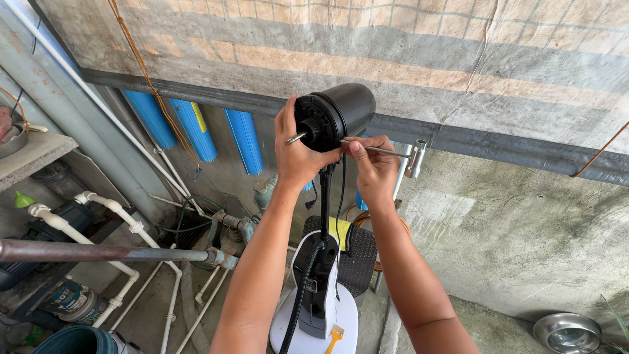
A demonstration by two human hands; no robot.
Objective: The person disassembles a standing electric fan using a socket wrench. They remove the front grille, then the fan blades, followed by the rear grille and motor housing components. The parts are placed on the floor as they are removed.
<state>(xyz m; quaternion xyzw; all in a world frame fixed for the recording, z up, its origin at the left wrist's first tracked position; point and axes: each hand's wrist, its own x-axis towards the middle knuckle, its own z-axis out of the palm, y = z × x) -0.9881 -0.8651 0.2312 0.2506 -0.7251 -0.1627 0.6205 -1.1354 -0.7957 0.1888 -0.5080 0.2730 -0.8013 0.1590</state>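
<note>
Motor housing (341,111): black plastic, rounded and glossy at the back, ribbed and vented on the flat front face; a short bare metal shaft sticks out toward the left. Held up at the centre of the scene, in front of the wall.
Stand (325,196): thin black upright post under the housing, running down to a white plastic base with a black panel, near the bottom centre; a black corrugated hose and a thin cord hang beside it.
Left hand (296,154): fingers curled and pressed against the front face of the motor housing, thumb and fingers wrapped about it just behind the shaft.
Right hand (375,172): fingers closed, thumb and forefinger pinching the rod of the T-handle tool, just right of the housing.
T-handle tool (393,153): slim, bright steel rod lying level, its tip at the housing's front face, a short metal crossbar at its right end.
Wall (458,59): rough, stained concrete with faded bands and a dark ledge, far side.
Blue cylinders (196,128): three smooth blue plastic tubes, leaning at the far left.
Pipes (124,219): white plastic with elbow joints, low left; a rusty metal bar crosses near them.
Steel bowl (567,332): shiny, round, on the floor at the near right.
</note>
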